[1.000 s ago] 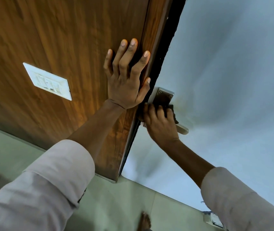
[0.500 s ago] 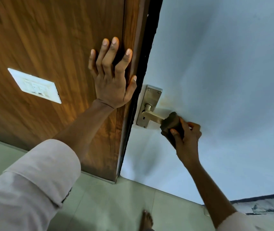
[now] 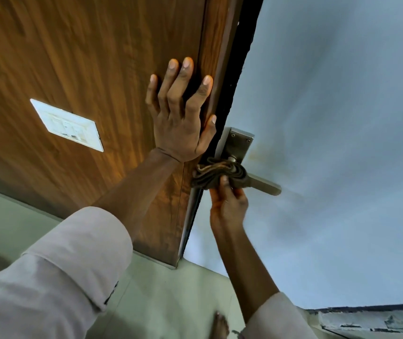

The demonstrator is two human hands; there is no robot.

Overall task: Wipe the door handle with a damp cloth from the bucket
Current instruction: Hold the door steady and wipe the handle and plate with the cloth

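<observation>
A metal lever door handle (image 3: 265, 184) on its backplate (image 3: 237, 144) sticks out from the pale blue door (image 3: 330, 118). A dark brown bunched cloth (image 3: 217, 174) is wrapped round the handle's inner end, close to the backplate. My right hand (image 3: 228, 204) grips the cloth from below, thumb pressed on it. My left hand (image 3: 182, 113) lies flat, fingers spread, on the brown wooden panel (image 3: 85, 57) beside the door edge, holding nothing. The bucket is out of view.
A white switch plate (image 3: 67, 124) is set in the wooden panel at the left. Pale floor tiles (image 3: 171, 302) lie below, with my bare foot (image 3: 219, 325) on them. A dark worn strip (image 3: 367, 316) runs along the door's bottom right.
My right hand has slid the cloth from the handle's outer end back in toward the backplate. The handle's free end now shows bare. My left hand stays flat on the panel.
</observation>
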